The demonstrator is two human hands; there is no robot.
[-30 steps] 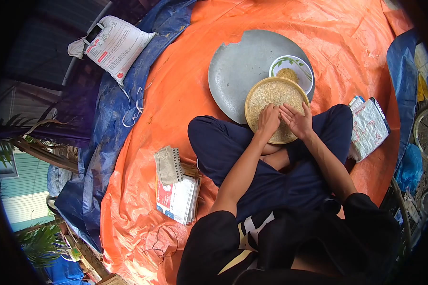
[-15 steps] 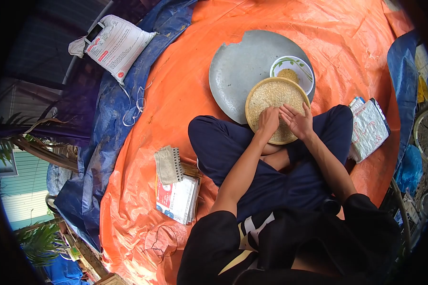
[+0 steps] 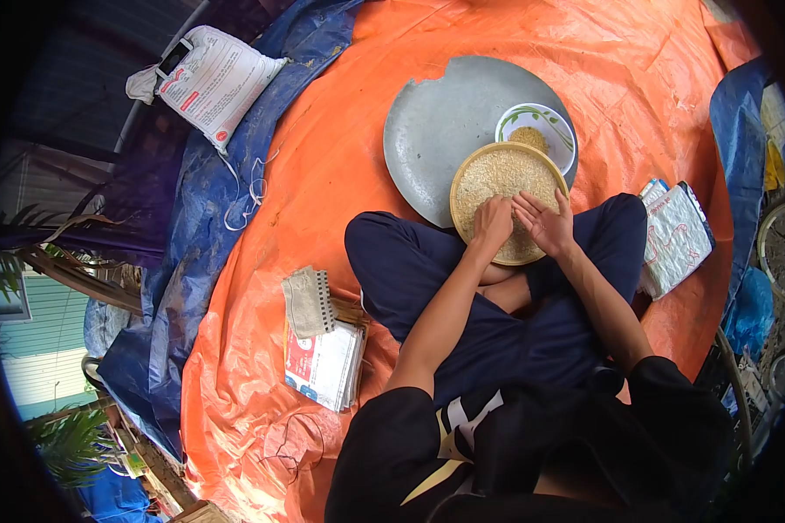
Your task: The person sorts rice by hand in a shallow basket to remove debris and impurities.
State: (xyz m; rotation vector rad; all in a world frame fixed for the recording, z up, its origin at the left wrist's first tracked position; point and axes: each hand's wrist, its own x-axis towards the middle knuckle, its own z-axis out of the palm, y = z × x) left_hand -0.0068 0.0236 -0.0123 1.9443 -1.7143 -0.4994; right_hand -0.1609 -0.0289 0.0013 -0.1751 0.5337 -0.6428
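A round woven tray (image 3: 456, 202) with a raised rim rests over my crossed legs, spread with pale grain (image 3: 508, 171). Over its near half, my left hand (image 3: 494, 221) is closed, back upward, its fingertips pressed together; whatever they pinch is too small to make out. Beside it my right hand (image 3: 549, 227) is turned palm up with the fingers stretched out, close to the left fingertips. Beyond the tray stands a white bowl (image 3: 560, 131) with green leaf patterns, partly covered by the tray's edge. Yellowish-brown grain (image 3: 529, 137) lies in the bowl.
The bowl stands on a large grey metal disc (image 3: 419, 131) with a broken edge, on an orange tarp (image 3: 340, 148). A notebook (image 3: 309, 302) lies on stacked papers (image 3: 323, 366) at left. Folded packaging (image 3: 675, 240) lies right. A white sack (image 3: 222, 83) carries a phone (image 3: 175, 58).
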